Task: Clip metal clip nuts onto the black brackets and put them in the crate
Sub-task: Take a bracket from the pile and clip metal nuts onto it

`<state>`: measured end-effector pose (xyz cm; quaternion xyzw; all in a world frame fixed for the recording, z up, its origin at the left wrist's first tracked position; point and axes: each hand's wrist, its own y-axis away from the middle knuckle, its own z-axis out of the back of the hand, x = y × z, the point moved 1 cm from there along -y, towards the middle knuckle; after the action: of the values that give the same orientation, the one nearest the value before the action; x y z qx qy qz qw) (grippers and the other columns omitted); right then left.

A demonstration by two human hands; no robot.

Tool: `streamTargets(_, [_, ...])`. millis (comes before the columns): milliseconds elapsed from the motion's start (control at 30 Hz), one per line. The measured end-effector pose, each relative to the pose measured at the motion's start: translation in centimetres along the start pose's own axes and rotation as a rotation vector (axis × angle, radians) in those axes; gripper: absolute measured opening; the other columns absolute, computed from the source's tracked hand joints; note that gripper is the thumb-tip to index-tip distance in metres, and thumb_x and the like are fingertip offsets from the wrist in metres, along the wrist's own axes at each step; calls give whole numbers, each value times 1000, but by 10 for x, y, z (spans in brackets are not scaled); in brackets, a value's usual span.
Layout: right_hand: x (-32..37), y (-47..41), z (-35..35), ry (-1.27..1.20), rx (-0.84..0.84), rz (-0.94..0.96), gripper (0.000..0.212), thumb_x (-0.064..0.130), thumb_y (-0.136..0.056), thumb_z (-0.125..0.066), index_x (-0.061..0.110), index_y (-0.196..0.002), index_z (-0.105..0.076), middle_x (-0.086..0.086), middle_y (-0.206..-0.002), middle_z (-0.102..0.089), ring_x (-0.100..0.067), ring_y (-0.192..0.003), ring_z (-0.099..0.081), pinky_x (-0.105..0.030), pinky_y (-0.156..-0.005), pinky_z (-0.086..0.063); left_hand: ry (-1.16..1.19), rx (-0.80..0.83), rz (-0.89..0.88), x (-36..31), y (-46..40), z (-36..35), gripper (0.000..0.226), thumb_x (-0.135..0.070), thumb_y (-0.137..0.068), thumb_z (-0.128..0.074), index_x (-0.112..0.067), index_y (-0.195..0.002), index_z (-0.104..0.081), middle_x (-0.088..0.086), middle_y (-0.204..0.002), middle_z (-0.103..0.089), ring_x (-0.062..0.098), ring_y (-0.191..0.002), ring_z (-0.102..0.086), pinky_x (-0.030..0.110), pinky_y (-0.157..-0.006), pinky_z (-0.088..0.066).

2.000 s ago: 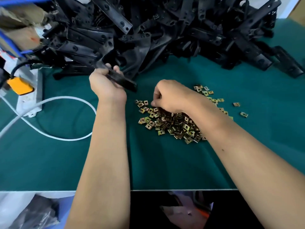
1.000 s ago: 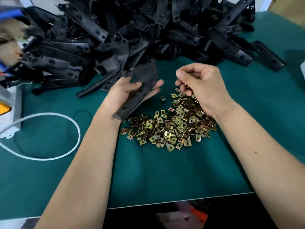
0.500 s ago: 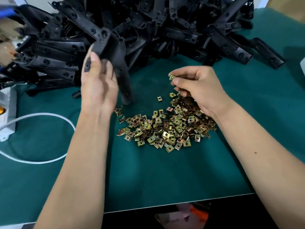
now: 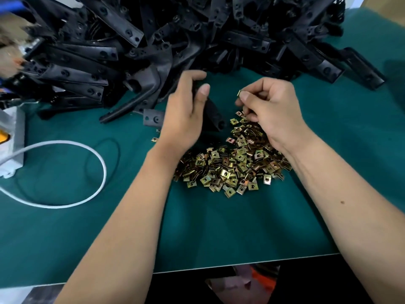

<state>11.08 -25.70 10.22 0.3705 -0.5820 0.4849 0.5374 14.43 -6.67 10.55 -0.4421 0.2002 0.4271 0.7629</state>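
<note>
My left hand [image 4: 186,110] grips a black bracket [image 4: 213,114]; one end sticks out below my thumb, another end shows left of my wrist, and the rest is hidden by the hand. My right hand [image 4: 269,108] pinches one brass-coloured clip nut [image 4: 239,93] between thumb and forefinger, a short gap to the right of the bracket. A loose heap of clip nuts [image 4: 232,165] lies on the green mat under both wrists. A big pile of black brackets [image 4: 175,40] fills the back of the table. No crate is in view.
A white cable [image 4: 87,154] loops over the green mat [image 4: 219,233] at the left and runs to a white power strip [image 4: 11,141] at the left edge. The table's front edge [image 4: 241,263] runs below my forearms.
My left hand has brought the bracket down from an upright hold near the pile to just beside my right hand. My right hand keeps the clip nut raised, nearly in place.
</note>
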Motion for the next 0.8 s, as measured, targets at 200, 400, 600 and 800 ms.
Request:
streamTargets(200, [5, 7, -6, -82, 19, -20, 13, -2, -89, -63, 6, -83, -56, -15, -90, -76, -10, -57, -52, -21, -47, -37, -217, -147, 151, -1, 5, -8, 36, -45, -107, -45, -11, -116, -53, -17, -64, -46, 10, -61, -41, 42, -72, -40])
streamTargets(400, [5, 6, -4, -93, 10, -29, 21, 12, -84, -85, 11, -80, -64, 2, -64, -60, -12, -54, -48, -22, -49, -40, -161, -18, 177, -9, 8, -8, 28, -40, -99, -43, -21, -82, -33, -12, -66, -37, -5, -70, -44, 45, -95, -34])
streamTargets(600, [3, 6, -6, -163, 76, -50, 7, 13, -89, -81, 9, -86, -76, 1, -59, -52, -12, -54, -41, -23, -51, -34, -127, 155, 56, -10, 10, -9, 25, -38, -96, -50, -15, -97, -39, -14, -76, -44, -14, -88, -43, 41, -112, -25])
streamTargets(800, [4, 7, -7, -147, 45, -12, 9, 2, -89, -77, 8, -94, -74, -1, -71, -66, -10, -54, -47, -24, -51, -35, -93, 146, -8, -11, 10, -8, 40, -41, -94, -54, -7, -116, -56, 3, -99, -70, 11, -100, -57, 26, -105, -24])
